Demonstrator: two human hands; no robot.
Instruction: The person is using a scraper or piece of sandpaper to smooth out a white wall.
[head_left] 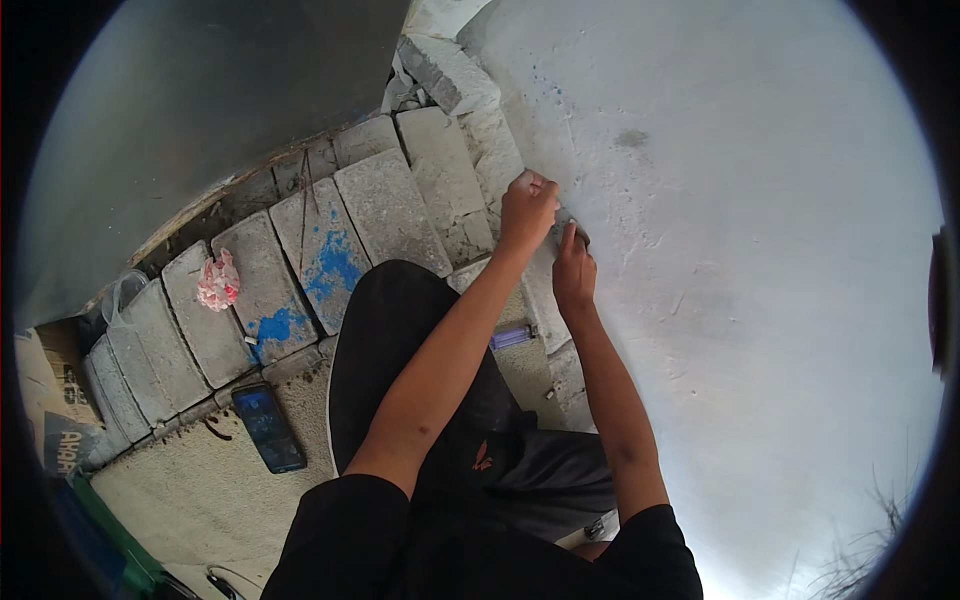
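My left hand (529, 212) is closed, knuckles up, beside the foot of the white wall (760, 240). Whatever it may hold is hidden inside the fingers. Just to its right and a little nearer, my right hand (574, 272) grips a small dark, rounded object (582, 236) close to the wall surface. Its index finger lies stretched along that object, most of which is hidden. Under both hands runs a rough pale ledge (493, 150) where the paving meets the wall.
Grey paving blocks (390, 200) with blue stains stretch to the left. A crumpled pink-and-white plastic bag (219, 280) lies on them. A dark phone (268, 428) rests nearer me. A purple pack (512, 336) lies by my knee. A cardboard box (55, 395) stands far left.
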